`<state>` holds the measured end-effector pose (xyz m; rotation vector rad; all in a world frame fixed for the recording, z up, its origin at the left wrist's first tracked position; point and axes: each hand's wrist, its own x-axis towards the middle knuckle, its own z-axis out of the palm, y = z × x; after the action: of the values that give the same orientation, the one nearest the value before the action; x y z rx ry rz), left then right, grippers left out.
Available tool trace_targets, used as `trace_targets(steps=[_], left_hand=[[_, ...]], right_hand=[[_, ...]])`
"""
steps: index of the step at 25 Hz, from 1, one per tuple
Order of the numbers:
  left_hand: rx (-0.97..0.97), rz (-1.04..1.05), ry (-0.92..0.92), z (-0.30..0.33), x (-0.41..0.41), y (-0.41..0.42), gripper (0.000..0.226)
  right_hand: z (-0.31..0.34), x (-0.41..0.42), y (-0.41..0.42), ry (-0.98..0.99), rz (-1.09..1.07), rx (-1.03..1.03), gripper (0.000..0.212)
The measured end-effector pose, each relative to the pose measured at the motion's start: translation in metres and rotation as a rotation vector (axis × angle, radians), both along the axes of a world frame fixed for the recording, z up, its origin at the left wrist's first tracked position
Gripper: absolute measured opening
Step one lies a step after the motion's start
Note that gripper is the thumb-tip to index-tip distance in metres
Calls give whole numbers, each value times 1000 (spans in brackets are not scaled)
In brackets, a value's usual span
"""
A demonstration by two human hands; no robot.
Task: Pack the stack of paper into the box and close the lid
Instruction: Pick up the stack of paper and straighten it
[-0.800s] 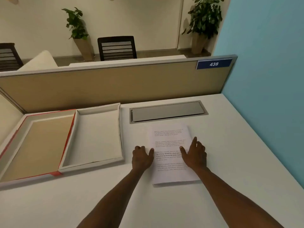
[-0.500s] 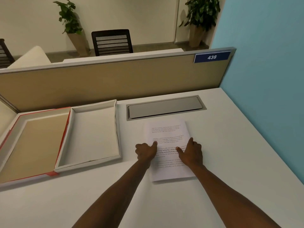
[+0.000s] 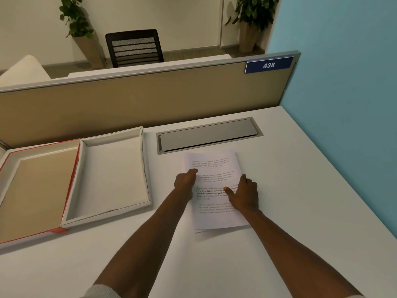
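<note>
A thin stack of printed paper (image 3: 214, 164) lies flat on the white desk, right of the box. My left hand (image 3: 184, 182) is curled at the stack's left edge with its thumb on top of the sheets. My right hand (image 3: 243, 195) sits at the right edge, thumb spread on the page and fingers curled over the side. The sheets fan slightly at the near left corner. The white box (image 3: 146, 168) stands empty to the left. Its lid (image 3: 36, 190), red-edged and tan inside, lies folded out flat beside the box on the far left.
A grey cable flap (image 3: 208, 134) is set into the desk just behind the paper. A tan partition (image 3: 139, 100) with a blue 438 label (image 3: 268, 65) closes the back, and a blue wall (image 3: 343, 104) the right side. A chair and plants stand beyond.
Both hands went from lying flat with spread fingers on the page to curling in at the stack's left and right edges. The paper has stayed in place.
</note>
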<state>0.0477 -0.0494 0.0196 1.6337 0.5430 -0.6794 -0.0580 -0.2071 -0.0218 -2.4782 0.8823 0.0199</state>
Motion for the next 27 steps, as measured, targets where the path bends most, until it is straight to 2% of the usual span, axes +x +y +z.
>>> trace_targets(steps=[6,10,14,17,20,24,27], left_hand=[[-91,-102,80,-1,15,11,42],[189,-187,-94,-17,13,10,56],[30,-82,69,-21,18,6,70],[-40,-38,91,-26,26,5,55],[-111,-97,98,-17,21,-6,44],[92,-163,-70,-11,11,-18,37],[111,-177,-211,-6,-3,-16,35]], right_hand=[[-3,0,-3,-5,4,-2,92],[-7,-1,-5,-21,1,2,93],[-8,-1,-5,-21,-9,11,92],[-9,-1,-4,-27,-24,8,92],[-10,0,-4,-28,-35,15,90],[-13,-1,-1,-63,-61,4,90],[-11,-1,-6,-87,-59,73,89]])
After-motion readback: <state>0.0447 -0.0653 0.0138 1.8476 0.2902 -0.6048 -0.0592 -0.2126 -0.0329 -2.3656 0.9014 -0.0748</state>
